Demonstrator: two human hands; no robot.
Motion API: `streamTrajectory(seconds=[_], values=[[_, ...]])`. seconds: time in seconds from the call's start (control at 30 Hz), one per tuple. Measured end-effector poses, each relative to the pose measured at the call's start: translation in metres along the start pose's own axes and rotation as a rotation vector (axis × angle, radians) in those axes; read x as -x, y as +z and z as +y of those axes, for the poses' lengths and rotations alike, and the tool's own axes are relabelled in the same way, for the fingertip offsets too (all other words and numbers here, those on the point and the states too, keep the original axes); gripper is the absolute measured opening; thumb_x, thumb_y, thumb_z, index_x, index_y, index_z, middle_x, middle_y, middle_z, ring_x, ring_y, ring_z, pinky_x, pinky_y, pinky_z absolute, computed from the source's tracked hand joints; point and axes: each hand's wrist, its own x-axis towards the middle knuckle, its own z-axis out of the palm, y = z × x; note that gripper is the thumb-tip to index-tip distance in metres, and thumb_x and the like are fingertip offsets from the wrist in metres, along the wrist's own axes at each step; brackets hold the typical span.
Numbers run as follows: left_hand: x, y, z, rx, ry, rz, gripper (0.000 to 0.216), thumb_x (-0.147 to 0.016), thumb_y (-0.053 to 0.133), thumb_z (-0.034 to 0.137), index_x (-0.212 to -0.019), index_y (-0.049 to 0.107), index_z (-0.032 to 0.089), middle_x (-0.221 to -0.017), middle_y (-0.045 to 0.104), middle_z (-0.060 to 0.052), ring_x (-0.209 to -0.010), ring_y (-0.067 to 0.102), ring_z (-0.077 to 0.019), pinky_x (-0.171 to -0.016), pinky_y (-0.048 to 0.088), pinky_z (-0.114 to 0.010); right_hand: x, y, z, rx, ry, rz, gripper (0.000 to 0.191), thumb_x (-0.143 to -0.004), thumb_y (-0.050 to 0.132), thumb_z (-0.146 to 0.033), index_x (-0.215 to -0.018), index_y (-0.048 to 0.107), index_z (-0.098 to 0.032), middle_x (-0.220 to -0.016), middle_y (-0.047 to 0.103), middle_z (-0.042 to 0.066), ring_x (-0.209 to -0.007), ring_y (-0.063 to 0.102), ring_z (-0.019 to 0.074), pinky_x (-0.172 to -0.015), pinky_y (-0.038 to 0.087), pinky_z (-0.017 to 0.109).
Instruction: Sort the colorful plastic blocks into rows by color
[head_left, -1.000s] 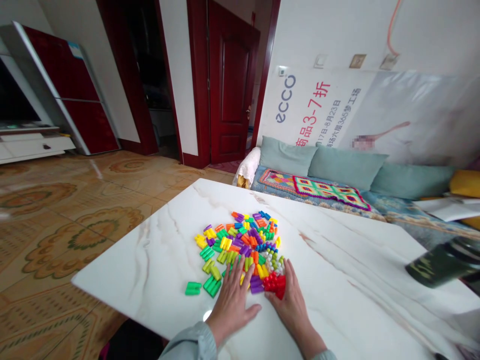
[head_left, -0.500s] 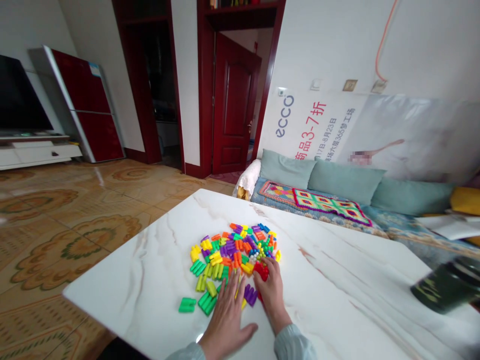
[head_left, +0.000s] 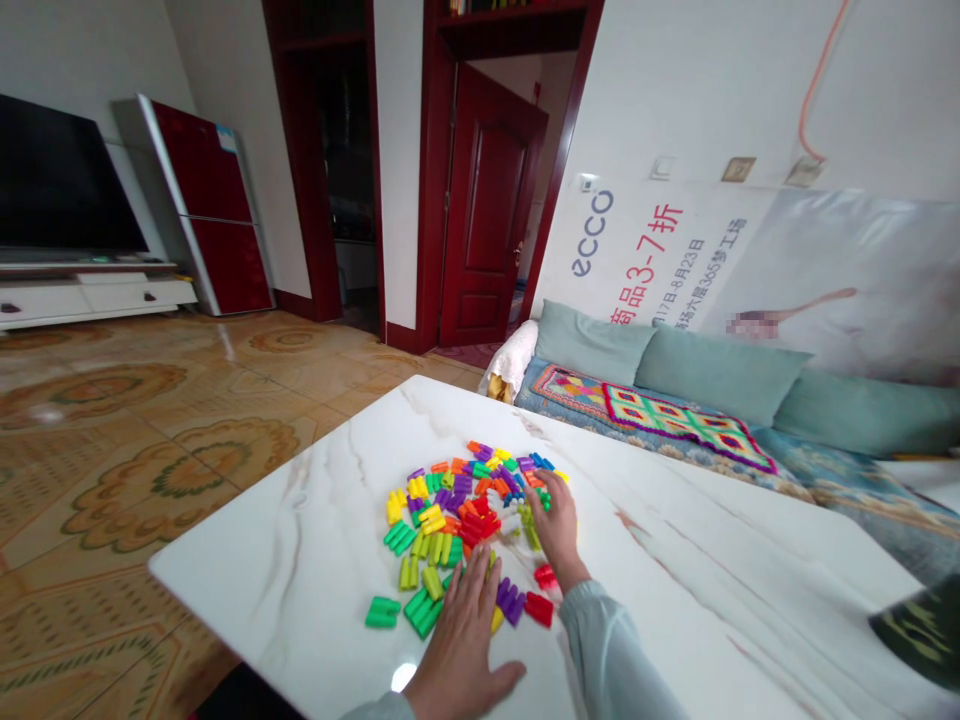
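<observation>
A pile of colourful plastic blocks (head_left: 442, 492), shaped like joined tubes, is spread over the white marbled table. My left hand (head_left: 466, 635) lies flat at the pile's near edge, fingers stretched forward and thumb out to the side. Its fingertips are close to green blocks (head_left: 422, 612) and purple blocks (head_left: 510, 602). At the pile's right side, my right hand (head_left: 556, 528) reaches over with fingers apart, near a small green piece (head_left: 544, 497) and lime blocks (head_left: 529, 526). Red blocks (head_left: 478, 521) rest in the middle of the pile. Another red block (head_left: 538, 608) sits right of the purple ones.
The table (head_left: 300, 570) has its left edge above a patterned tile floor. A dark camouflage container (head_left: 919, 630) stands at the far right. Behind the table is a sofa with teal cushions (head_left: 727, 375).
My right hand has left the red blocks, which now show in the pile's middle, and has moved to the pile's right side. My left hand stays nearly in place. The view has turned slightly left.
</observation>
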Motion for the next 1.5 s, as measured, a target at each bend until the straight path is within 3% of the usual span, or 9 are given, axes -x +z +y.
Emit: streamTrajectory(seconds=[0.07,0.17,0.27,0.67,1.1,1.2,1.3,1.4,1.5], values=[[0.000,-0.001,0.000,-0.003,0.002,-0.011,0.119,-0.067,0.073,0.045,-0.156,-0.004,0.023,-0.162,-0.001,-0.007,-0.149,0.007,-0.0345,-0.120,0.020,-0.056,-0.010,-0.009,0.021,0.096,0.135,0.027,0.052,-0.089,0.048,-0.055,-0.119,0.063,-0.016,-0.125,0.060,0.019,-0.115,0.055,0.0329,-0.095,0.044,0.055],[-0.001,-0.002,0.000,-0.005,0.007,-0.030,0.119,-0.067,0.074,0.045,-0.156,-0.004,0.024,-0.162,-0.001,-0.007,-0.149,0.008,-0.0350,-0.120,0.019,-0.057,-0.013,-0.011,0.040,0.275,0.308,-0.159,0.066,-0.081,0.054,-0.063,-0.131,0.056,-0.020,-0.132,0.057,0.018,-0.112,0.057,0.0354,-0.087,0.047,0.054],[-0.002,-0.003,0.000,-0.005,0.020,-0.034,0.120,-0.066,0.073,0.045,-0.156,-0.004,0.023,-0.162,-0.002,-0.008,-0.149,0.007,-0.0366,-0.118,0.020,-0.059,-0.006,-0.001,0.036,0.329,0.290,-0.257,0.054,-0.082,0.054,-0.059,-0.123,0.063,-0.024,-0.120,0.064,0.013,-0.106,0.061,0.0304,-0.084,0.049,0.044],[0.001,0.004,-0.004,0.012,0.018,-0.035,0.112,-0.070,0.072,0.046,-0.156,0.004,0.024,-0.162,-0.002,-0.008,-0.149,0.005,-0.0361,-0.118,0.019,-0.061,-0.006,0.017,0.007,0.263,0.484,-0.119,0.044,-0.085,0.045,-0.044,-0.102,0.071,-0.013,-0.089,0.072,0.017,-0.081,0.070,0.0292,-0.070,0.052,0.038],[0.004,0.002,0.000,0.038,-0.009,-0.017,0.102,-0.073,0.073,0.044,-0.155,0.014,0.027,-0.163,-0.002,-0.008,-0.149,0.002,-0.0356,-0.118,0.020,-0.059,0.009,-0.013,-0.040,-0.114,0.016,-0.371,0.032,-0.085,0.055,-0.047,-0.102,0.070,-0.023,-0.110,0.072,0.005,-0.102,0.066,0.0214,-0.090,0.050,0.033],[0.003,-0.001,0.001,0.038,-0.008,0.016,0.094,-0.077,0.069,0.039,-0.154,0.017,0.027,-0.163,-0.003,-0.007,-0.149,0.002,-0.0349,-0.118,0.020,-0.059,0.027,-0.022,-0.030,-0.031,-0.039,-0.200,0.043,-0.089,0.049,-0.053,-0.108,0.068,-0.019,-0.115,0.068,0.011,-0.109,0.062,0.0259,-0.096,0.047,0.041],[0.002,-0.001,0.000,0.024,-0.016,0.064,0.087,-0.081,0.064,0.032,-0.154,0.018,0.027,-0.163,-0.004,-0.006,-0.149,0.003,-0.0345,-0.118,0.020,-0.059,0.053,-0.021,-0.010,0.259,0.149,0.066,0.063,-0.089,0.037,-0.065,-0.118,0.064,-0.015,-0.126,0.060,0.020,-0.120,0.052,0.0358,-0.098,0.040,0.054],[0.002,0.002,0.001,0.002,0.000,0.103,0.079,-0.084,0.060,0.027,-0.153,0.021,0.025,-0.163,0.001,-0.007,-0.149,0.006,-0.0340,-0.118,0.021,-0.059,0.080,-0.008,0.005,0.320,0.323,0.071,0.081,-0.089,0.024,-0.070,-0.129,0.055,-0.007,-0.133,0.053,0.027,-0.124,0.048,0.0407,-0.099,0.037,0.059],[0.005,0.001,0.004,-0.012,0.073,0.125,0.068,-0.085,0.057,0.023,-0.148,0.033,0.026,-0.163,0.012,-0.006,-0.149,0.013,-0.0317,-0.118,0.025,-0.055,0.098,0.002,0.009,0.188,0.306,0.012,0.084,-0.088,0.025,-0.072,-0.134,0.050,-0.006,-0.139,0.047,0.026,-0.129,0.044,0.0389,-0.106,0.033,0.057]])
